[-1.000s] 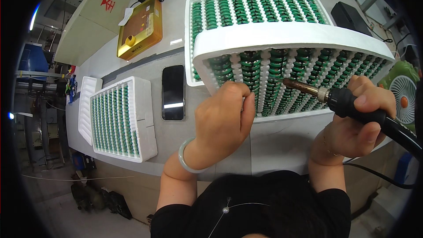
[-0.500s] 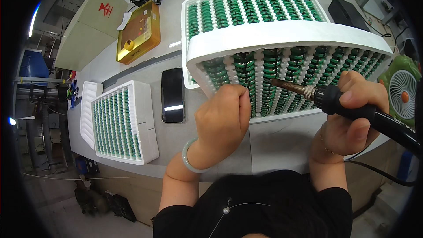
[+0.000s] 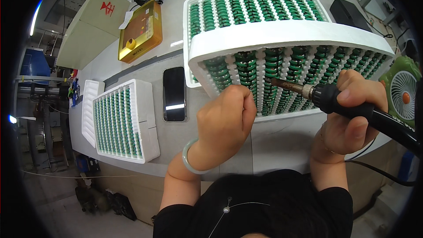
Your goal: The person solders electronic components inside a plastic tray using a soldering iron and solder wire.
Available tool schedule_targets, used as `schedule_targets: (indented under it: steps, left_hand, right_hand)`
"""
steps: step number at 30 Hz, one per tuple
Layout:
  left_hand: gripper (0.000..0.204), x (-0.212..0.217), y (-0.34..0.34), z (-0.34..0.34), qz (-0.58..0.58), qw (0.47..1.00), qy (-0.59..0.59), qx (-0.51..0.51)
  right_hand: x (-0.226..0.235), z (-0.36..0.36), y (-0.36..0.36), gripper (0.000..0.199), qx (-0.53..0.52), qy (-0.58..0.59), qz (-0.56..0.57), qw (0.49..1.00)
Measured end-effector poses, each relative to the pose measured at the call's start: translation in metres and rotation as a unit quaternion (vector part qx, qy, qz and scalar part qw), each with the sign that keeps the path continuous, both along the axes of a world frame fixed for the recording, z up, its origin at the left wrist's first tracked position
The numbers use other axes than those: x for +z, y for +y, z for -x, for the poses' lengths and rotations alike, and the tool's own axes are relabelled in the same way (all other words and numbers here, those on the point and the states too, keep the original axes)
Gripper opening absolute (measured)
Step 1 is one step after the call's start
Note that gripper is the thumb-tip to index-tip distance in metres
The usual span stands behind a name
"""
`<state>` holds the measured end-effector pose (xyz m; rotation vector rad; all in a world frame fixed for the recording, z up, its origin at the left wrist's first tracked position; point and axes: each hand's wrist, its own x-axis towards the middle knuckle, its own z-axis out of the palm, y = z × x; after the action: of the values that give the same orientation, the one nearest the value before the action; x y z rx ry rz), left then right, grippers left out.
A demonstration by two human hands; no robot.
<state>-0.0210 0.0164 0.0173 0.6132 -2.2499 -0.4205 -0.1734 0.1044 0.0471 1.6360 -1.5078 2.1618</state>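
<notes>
My right hand (image 3: pixel 359 105) is wrapped round the black handle of a soldering iron (image 3: pixel 328 98). Its brown tip points left, at a row of green round parts (image 3: pixel 272 68) in a white foam tray (image 3: pixel 291 34); I cannot tell whether it touches them. This tray is tilted up, its open side toward me. Just below and left of the tip, my left hand (image 3: pixel 225 125) is closed in a pinch in front of the tray's lower edge. What its fingers hold, if anything, is hidden.
Behind stands another foam tray (image 3: pixel 187 53) of green parts. Left are a smaller filled tray (image 3: pixel 149 128), a phone (image 3: pixel 174 93) and a yellow box (image 3: pixel 152 31) with a knob. A green fan (image 3: pixel 400 72) is at right, a black box (image 3: pixel 346 14) at far right.
My left hand has shifted slightly right, and the iron's tip slightly left along the tray. The whole view has moved a little; the grips look the same.
</notes>
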Motion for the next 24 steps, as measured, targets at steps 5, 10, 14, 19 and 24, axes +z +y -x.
schedule_targets:
  steps: [5,10,14,19,24]
  left_hand:
    - [0.013,0.005,0.0,0.006,0.005,1.0,0.01,0.015]
    - [0.014,0.009,0.004,0.014,-0.002,0.999,-0.016,0.038]
    - [0.015,0.016,0.004,0.016,0.01,0.997,-0.059,0.056]
    - [0.016,0.019,0.003,0.016,0.018,0.993,-0.091,0.075]
    - [0.014,0.023,0.005,0.006,0.006,0.994,-0.075,0.073]
  right_hand:
    - [0.002,0.003,0.002,0.041,0.0,-0.023,-0.013,1.0]
    - [0.001,0.005,0.004,0.043,0.004,-0.054,-0.002,0.999]
    - [0.005,0.009,0.005,0.044,0.011,-0.05,0.007,0.999]
    - [0.004,0.012,0.008,0.045,0.0,-0.049,0.004,0.999]
    - [0.007,0.008,0.014,0.045,0.005,-0.059,-0.012,0.998]
